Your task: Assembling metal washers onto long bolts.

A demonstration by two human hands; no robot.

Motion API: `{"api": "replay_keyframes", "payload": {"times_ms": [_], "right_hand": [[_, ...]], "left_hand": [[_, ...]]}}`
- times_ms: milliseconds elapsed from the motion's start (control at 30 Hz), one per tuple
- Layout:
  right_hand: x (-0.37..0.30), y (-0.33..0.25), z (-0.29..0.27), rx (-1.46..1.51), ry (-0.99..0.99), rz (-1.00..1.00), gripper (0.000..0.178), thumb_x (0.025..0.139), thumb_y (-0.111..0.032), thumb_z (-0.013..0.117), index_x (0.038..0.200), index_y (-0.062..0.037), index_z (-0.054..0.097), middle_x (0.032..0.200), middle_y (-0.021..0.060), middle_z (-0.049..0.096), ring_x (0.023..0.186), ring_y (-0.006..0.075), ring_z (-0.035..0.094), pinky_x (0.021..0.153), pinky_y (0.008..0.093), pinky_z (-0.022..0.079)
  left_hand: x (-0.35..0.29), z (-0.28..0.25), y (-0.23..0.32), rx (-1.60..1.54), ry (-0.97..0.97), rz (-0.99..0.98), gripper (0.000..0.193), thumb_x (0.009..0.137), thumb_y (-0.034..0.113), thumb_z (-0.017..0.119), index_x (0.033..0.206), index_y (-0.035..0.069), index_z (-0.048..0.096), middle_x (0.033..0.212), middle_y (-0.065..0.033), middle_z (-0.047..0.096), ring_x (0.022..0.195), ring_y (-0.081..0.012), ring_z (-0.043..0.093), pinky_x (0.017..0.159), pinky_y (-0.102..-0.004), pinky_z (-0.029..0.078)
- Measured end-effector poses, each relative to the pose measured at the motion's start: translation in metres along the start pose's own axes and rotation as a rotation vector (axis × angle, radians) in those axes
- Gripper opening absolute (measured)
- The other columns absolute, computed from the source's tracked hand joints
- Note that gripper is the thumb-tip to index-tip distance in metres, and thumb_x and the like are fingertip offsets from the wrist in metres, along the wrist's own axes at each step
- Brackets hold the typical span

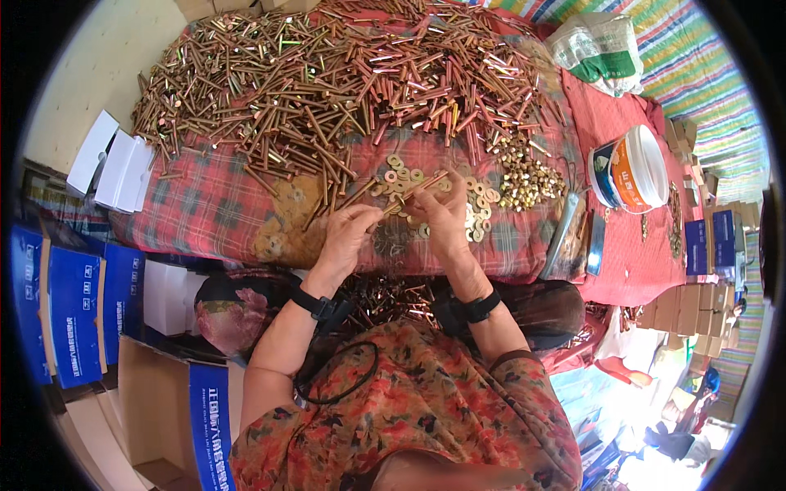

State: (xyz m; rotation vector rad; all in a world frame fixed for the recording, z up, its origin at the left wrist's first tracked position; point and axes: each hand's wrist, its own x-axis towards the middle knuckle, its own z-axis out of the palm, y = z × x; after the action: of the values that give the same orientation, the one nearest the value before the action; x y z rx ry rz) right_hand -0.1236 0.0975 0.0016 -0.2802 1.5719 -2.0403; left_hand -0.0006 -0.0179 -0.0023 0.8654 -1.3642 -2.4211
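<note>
A thin copper-coloured bolt (431, 181) slants between my hands over the plaid cloth. My right hand (443, 217) is closed on it, its upper end sticking out past the fingers. At the lower end the fingertips of my left hand (352, 231) are pinched together; whether a small part is held there too, I cannot tell. Flat yellowish washers (401, 175) lie scattered just beyond and under my hands, with more beside my right hand. Further right is a heap of small brass-coloured nuts (530, 182). A large pile of similar bolts (327, 78) spreads across the far side.
A white bucket (649, 169) with an orange and blue label stands on red cloth (602, 143) at right, near a white-green sack (610, 61). Metal tools (565, 229) lie nearer. Blue cartons (74, 307) and an open brown box (155, 401) crowd my left. White boxes (125, 176) stand by the cloth.
</note>
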Motion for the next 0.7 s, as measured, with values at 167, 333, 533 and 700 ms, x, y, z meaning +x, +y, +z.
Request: {"api": "replay_keyframes", "payload": {"times_ms": [167, 333, 533, 700], "right_hand": [[-0.021, -0.002, 0.013, 0.123, 0.018, 0.071, 0.055, 0.084, -0.003, 0.059, 0.129, -0.0029, 0.026, 0.086, 0.0101, 0.061, 0.075, 0.0162, 0.061, 0.069, 0.0292, 0.052], [-0.026, 0.018, 0.004, -0.086, -0.129, -0.053, 0.034, 0.086, -0.004, 0.058, 0.118, 0.0004, 0.045, 0.085, 0.0089, 0.062, 0.074, 0.0125, 0.058, 0.067, 0.0251, 0.048], [0.021, -0.007, -0.06, -1.011, 0.236, -0.577, 0.015, 0.081, -0.006, 0.06, 0.094, -0.0021, 0.064, 0.076, 0.0139, 0.065, 0.063, 0.0228, 0.062, 0.057, 0.0326, 0.049], [0.073, -0.019, -0.134, -1.592, 0.456, -0.525, 0.015, 0.075, -0.007, 0.058, 0.086, -0.0057, 0.067, 0.084, 0.0184, 0.058, 0.078, 0.0334, 0.059, 0.067, 0.0409, 0.049]], "left_hand": [[0.003, 0.005, -0.009, 0.221, -0.005, 0.162, 0.018, 0.082, 0.018, 0.062, 0.082, 0.0, 0.064, 0.073, 0.0035, 0.055, 0.064, -0.0035, 0.048, 0.056, -0.0187, 0.036], [0.01, 0.017, -0.019, -0.031, -0.006, 0.167, 0.026, 0.085, 0.023, 0.063, 0.101, 0.002, 0.06, 0.081, 0.0058, 0.054, 0.07, -0.002, 0.045, 0.059, -0.0178, 0.034], [-0.001, 0.011, -0.013, 0.066, -0.081, -0.01, 0.022, 0.082, 0.019, 0.066, 0.093, -0.001, 0.066, 0.062, 0.0054, 0.052, 0.051, -0.0001, 0.038, 0.046, -0.0166, 0.027], [-0.001, 0.01, -0.004, 0.056, 0.04, -0.038, 0.016, 0.08, 0.012, 0.066, 0.09, 0.0, 0.066, 0.062, 0.0011, 0.055, 0.049, -0.0028, 0.042, 0.044, -0.0166, 0.029]]}}
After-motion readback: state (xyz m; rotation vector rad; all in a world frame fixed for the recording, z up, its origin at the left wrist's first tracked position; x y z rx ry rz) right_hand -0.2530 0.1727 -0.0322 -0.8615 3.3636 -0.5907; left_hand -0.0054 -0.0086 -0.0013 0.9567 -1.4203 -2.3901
